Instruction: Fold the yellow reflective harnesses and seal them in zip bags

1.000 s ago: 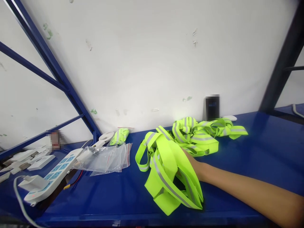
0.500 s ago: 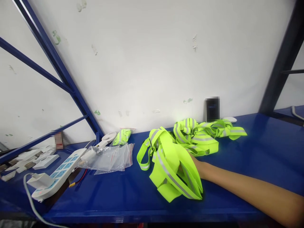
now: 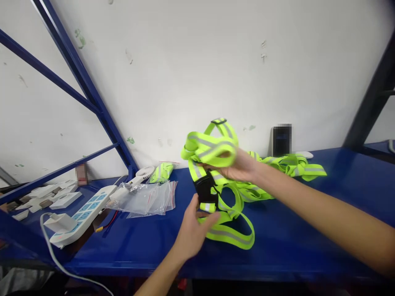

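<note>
The right hand (image 3: 239,163) grips a bunched yellow-green reflective harness (image 3: 211,149) above the middle of the blue table (image 3: 145,244), while the left hand (image 3: 191,230), nearer, holds it between thumb and fingers just below its black buckle (image 3: 205,190) — a strap loop droops to the right of that hand. Similar straps (image 3: 311,169) lie heaped at the far right; clear bags (image 3: 151,202) lie left of the harness — a white power strip (image 3: 96,204) farther left.
</note>
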`<act>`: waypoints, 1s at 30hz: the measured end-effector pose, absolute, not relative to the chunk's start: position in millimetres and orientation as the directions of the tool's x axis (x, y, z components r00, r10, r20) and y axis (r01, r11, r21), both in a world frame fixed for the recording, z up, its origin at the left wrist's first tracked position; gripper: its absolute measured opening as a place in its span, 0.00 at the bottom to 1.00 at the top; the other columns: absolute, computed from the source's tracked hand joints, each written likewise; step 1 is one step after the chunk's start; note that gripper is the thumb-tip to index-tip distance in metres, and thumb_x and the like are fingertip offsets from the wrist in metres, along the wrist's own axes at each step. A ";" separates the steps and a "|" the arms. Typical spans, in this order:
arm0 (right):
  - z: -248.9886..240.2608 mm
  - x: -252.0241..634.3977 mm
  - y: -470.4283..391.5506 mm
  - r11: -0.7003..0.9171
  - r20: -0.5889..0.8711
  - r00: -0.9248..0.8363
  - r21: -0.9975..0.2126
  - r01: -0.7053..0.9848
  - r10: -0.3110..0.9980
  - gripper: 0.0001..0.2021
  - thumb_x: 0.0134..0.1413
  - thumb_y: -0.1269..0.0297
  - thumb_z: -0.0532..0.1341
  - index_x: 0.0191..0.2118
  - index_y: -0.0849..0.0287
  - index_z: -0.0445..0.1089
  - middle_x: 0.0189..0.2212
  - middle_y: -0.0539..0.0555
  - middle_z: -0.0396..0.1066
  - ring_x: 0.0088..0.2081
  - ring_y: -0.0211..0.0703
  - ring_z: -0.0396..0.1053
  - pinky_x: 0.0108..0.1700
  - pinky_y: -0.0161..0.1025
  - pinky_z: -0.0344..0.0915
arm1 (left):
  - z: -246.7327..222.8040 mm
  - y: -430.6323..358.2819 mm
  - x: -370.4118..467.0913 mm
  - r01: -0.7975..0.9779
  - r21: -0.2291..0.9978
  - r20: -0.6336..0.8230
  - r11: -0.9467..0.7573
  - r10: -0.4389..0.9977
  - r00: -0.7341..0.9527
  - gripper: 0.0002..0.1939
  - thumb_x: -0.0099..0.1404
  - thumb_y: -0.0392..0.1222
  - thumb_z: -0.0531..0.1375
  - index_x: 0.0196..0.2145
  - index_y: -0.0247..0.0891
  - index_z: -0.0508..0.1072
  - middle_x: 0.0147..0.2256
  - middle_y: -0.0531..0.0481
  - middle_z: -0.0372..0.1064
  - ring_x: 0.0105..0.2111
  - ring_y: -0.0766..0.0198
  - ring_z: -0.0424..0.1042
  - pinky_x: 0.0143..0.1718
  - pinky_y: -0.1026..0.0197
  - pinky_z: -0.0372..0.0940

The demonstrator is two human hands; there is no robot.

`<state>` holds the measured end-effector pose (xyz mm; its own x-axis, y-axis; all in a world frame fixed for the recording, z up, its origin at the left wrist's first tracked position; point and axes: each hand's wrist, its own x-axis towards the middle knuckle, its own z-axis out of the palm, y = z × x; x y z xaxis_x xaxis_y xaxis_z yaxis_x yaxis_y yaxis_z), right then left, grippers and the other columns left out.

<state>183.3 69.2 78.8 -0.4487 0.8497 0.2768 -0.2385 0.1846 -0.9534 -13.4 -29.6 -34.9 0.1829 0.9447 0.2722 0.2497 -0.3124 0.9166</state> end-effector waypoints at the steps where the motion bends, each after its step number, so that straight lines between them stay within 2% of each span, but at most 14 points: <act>1: 79.5 177.6 71.7 0.052 0.190 -0.516 -0.962 -0.269 0.835 0.14 0.60 0.58 0.51 0.41 0.62 0.69 0.30 0.59 0.76 0.31 0.47 0.75 0.38 0.47 0.75 | -32.7 -18.4 -9.2 0.196 0.936 0.262 -0.291 0.952 0.159 0.31 0.59 0.51 0.65 0.59 0.47 0.67 0.52 0.42 0.70 0.45 0.50 0.71 0.45 0.51 0.69; 3: 70.6 173.2 80.3 -0.124 0.035 -0.533 -0.958 -0.259 0.846 0.22 0.61 0.54 0.50 0.51 0.67 0.65 0.39 0.66 0.76 0.36 0.49 0.76 0.44 0.50 0.74 | -26.7 3.2 -5.4 0.159 0.936 0.297 -0.315 0.946 0.125 0.18 0.63 0.53 0.61 0.47 0.41 0.75 0.42 0.45 0.74 0.42 0.52 0.72 0.45 0.52 0.68; 6: 46.0 179.5 94.7 -0.078 -0.010 -0.339 -0.980 -0.186 0.941 0.32 0.61 0.47 0.51 0.61 0.67 0.58 0.52 0.69 0.70 0.48 0.53 0.74 0.54 0.51 0.69 | -8.1 33.5 -11.1 0.268 0.854 0.453 -0.446 0.891 0.037 0.14 0.62 0.53 0.62 0.37 0.40 0.77 0.35 0.48 0.73 0.39 0.55 0.69 0.45 0.55 0.66; 9: 30.4 186.7 99.1 0.247 0.248 -0.240 -0.968 -0.036 0.939 0.30 0.63 0.47 0.52 0.65 0.58 0.56 0.61 0.64 0.63 0.58 0.53 0.66 0.61 0.53 0.61 | 21.9 63.4 -18.4 0.344 0.725 0.656 -0.597 0.751 -0.080 0.13 0.62 0.52 0.62 0.31 0.39 0.76 0.35 0.48 0.68 0.40 0.57 0.67 0.46 0.58 0.64; 12: 36.6 186.9 95.0 0.616 0.566 -0.277 -0.774 0.147 0.777 0.30 0.63 0.50 0.55 0.67 0.51 0.53 0.66 0.59 0.55 0.64 0.54 0.58 0.65 0.56 0.54 | 59.4 92.6 -20.0 0.264 0.654 0.754 -0.709 0.636 -0.162 0.14 0.63 0.52 0.61 0.35 0.37 0.75 0.41 0.46 0.68 0.45 0.58 0.67 0.49 0.60 0.63; 14: 53.5 185.9 94.2 0.739 0.682 -0.291 -0.643 0.201 0.671 0.32 0.61 0.50 0.57 0.68 0.50 0.50 0.69 0.58 0.49 0.66 0.56 0.52 0.65 0.57 0.52 | 87.2 108.9 -20.8 0.200 0.644 0.760 -0.739 0.648 -0.052 0.17 0.63 0.55 0.61 0.36 0.37 0.76 0.39 0.46 0.70 0.42 0.59 0.69 0.46 0.60 0.64; 15: 64.8 186.2 95.5 0.770 0.721 -0.273 -0.602 0.210 0.637 0.34 0.61 0.49 0.57 0.69 0.49 0.48 0.70 0.58 0.46 0.67 0.57 0.50 0.65 0.58 0.52 | 101.0 115.7 -22.1 0.190 0.667 0.721 -0.721 0.688 0.081 0.18 0.63 0.56 0.61 0.35 0.36 0.76 0.35 0.47 0.70 0.38 0.59 0.69 0.42 0.60 0.66; 17: 89.8 188.9 101.0 0.803 0.773 -0.222 -0.555 0.218 0.595 0.36 0.60 0.49 0.58 0.70 0.49 0.45 0.70 0.58 0.43 0.68 0.58 0.48 0.64 0.58 0.53 | 125.7 126.8 -26.1 0.199 0.734 0.561 -0.649 0.745 0.361 0.21 0.61 0.58 0.62 0.32 0.35 0.76 0.29 0.48 0.70 0.31 0.61 0.70 0.34 0.61 0.66; 18: 101.9 191.2 104.9 0.812 0.786 -0.214 -0.538 0.228 0.580 0.39 0.59 0.49 0.60 0.70 0.49 0.43 0.71 0.58 0.42 0.68 0.59 0.48 0.63 0.58 0.54 | 135.2 131.6 -28.4 0.203 0.751 0.510 -0.628 0.748 0.425 0.21 0.60 0.58 0.63 0.31 0.34 0.75 0.28 0.48 0.70 0.29 0.61 0.70 0.32 0.61 0.65; 20: 121.1 196.7 113.6 0.821 0.753 -0.329 -0.507 0.260 0.570 0.40 0.55 0.50 0.63 0.69 0.50 0.46 0.69 0.58 0.46 0.66 0.60 0.51 0.62 0.58 0.55 | 145.6 140.5 -32.0 0.160 0.785 0.502 -0.599 0.765 0.403 0.21 0.61 0.57 0.63 0.28 0.33 0.74 0.25 0.49 0.69 0.28 0.61 0.71 0.30 0.62 0.65; 22: 131.2 201.2 121.8 0.819 0.640 -0.517 -0.501 0.280 0.569 0.35 0.55 0.51 0.63 0.66 0.53 0.55 0.65 0.58 0.57 0.61 0.58 0.59 0.60 0.54 0.59 | 143.9 149.4 -32.4 0.067 0.813 0.542 -0.578 0.795 0.273 0.20 0.62 0.57 0.63 0.27 0.34 0.73 0.23 0.50 0.68 0.28 0.60 0.72 0.30 0.61 0.66; 25: 131.4 203.4 130.2 0.800 0.466 -0.677 -0.501 0.330 0.570 0.24 0.57 0.51 0.61 0.55 0.58 0.67 0.50 0.57 0.71 0.46 0.51 0.68 0.49 0.45 0.64 | 124.7 162.0 -26.1 -0.075 0.842 0.539 -0.534 0.838 0.084 0.23 0.60 0.62 0.61 0.29 0.36 0.72 0.21 0.50 0.68 0.26 0.58 0.74 0.28 0.61 0.67; 28: 124.1 199.4 133.7 0.773 0.406 -0.696 -0.530 0.349 0.593 0.20 0.58 0.48 0.59 0.45 0.61 0.71 0.34 0.53 0.71 0.33 0.42 0.65 0.37 0.39 0.62 | 101.1 171.8 -15.1 -0.226 0.862 0.464 -0.454 0.886 -0.012 0.27 0.57 0.68 0.60 0.29 0.37 0.71 0.22 0.50 0.70 0.28 0.57 0.76 0.29 0.60 0.69; 30: 118.3 194.0 134.7 0.758 0.419 -0.698 -0.590 0.278 0.581 0.20 0.57 0.47 0.59 0.42 0.61 0.71 0.30 0.51 0.67 0.29 0.39 0.60 0.33 0.37 0.58 | 89.9 175.4 -8.3 -0.331 0.846 0.434 -0.418 0.900 -0.028 0.28 0.57 0.68 0.59 0.29 0.37 0.70 0.25 0.49 0.72 0.31 0.56 0.77 0.33 0.60 0.70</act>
<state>194.0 134.7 118.3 -0.6979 0.5811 0.4187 0.2776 0.7584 -0.5898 -8.3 175.4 89.9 -0.0277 0.9005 0.4341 -0.3315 -0.4179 0.8458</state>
